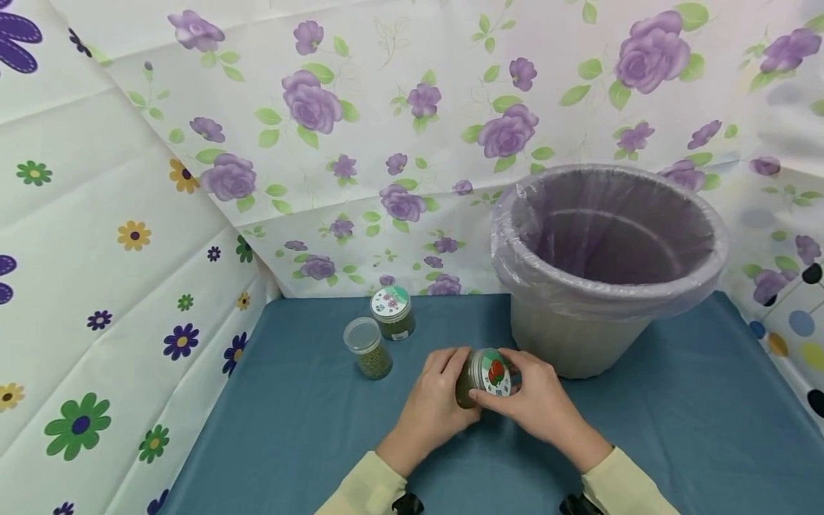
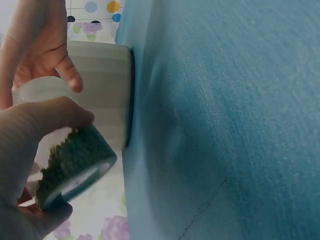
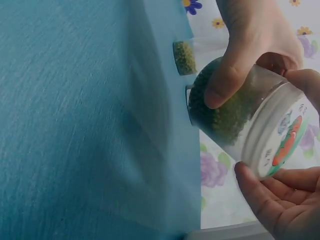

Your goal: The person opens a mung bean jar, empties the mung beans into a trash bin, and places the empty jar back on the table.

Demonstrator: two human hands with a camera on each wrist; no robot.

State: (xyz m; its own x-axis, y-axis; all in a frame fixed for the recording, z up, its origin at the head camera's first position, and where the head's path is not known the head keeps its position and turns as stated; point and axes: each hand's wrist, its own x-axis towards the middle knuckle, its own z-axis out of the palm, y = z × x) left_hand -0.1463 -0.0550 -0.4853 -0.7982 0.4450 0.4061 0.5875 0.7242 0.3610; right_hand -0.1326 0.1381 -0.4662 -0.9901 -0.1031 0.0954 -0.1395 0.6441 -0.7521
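jar (image 1: 479, 379) of clear plastic, tilted, is held between both hands over the middle of the blue bench (image 1: 290, 450); whether its base touches the bench is hard to tell. green grains (image 2: 72, 157) lie inside it, and its round lid (image 1: 496, 372) shows a red picture on white and green. the left hand (image 1: 434, 400) is wrapped round the body of the jar, while the right hand (image 1: 537, 393) has thumb and fingers clamped on the rim of the lid. behind and to the left stand a small jar (image 1: 370, 350) with grains and, just behind it, a wider jar (image 1: 394, 315) with a printed top. to the right, beyond the right hand, a pale bin (image 1: 573, 340) stands upright, lined with a thin purplish bag (image 1: 515, 275) folded over its rim. pale yellow sleeves (image 1: 367, 483) cover both forearms, and a sheet (image 1: 257, 86) with purple flowers hangs behind the bench.
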